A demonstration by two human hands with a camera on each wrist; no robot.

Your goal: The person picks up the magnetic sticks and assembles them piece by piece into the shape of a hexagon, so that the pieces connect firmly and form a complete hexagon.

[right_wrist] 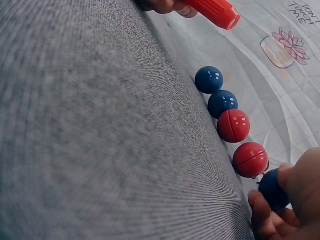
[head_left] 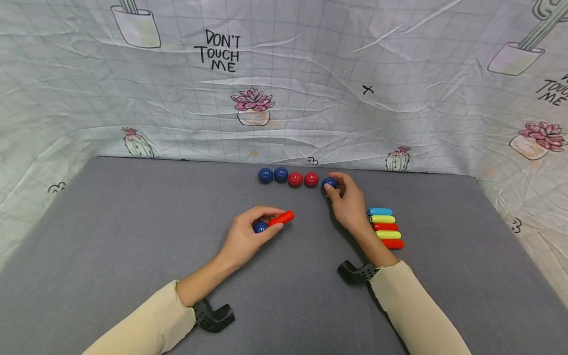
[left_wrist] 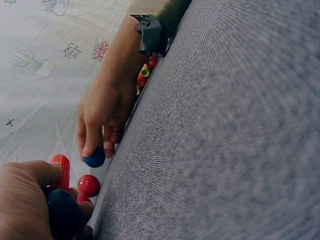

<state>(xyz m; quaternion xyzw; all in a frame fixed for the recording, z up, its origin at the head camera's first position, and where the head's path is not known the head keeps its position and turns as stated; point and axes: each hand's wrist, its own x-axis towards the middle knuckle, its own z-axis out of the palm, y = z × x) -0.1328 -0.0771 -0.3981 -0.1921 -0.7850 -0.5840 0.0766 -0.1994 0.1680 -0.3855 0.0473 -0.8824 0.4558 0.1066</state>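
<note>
Holds a red stick between thumb and fingers of the left hand, with a blue ball tucked in the same grasp. Pinches another blue ball in the right hand; hard to tell whether lifted off the grey counter. Just left of that pinch, close together in a row: two blue balls, then two red balls. Beside the right forearm, side by side from far to near: a light-blue stick, a yellow-green one, a red one, a yellow-green one, a red one. Wears cream sleeves and a black device at each wrist. Behind: a pale gridded cloth, printed with potted plants and "DON'T TOUCH ME".
</note>
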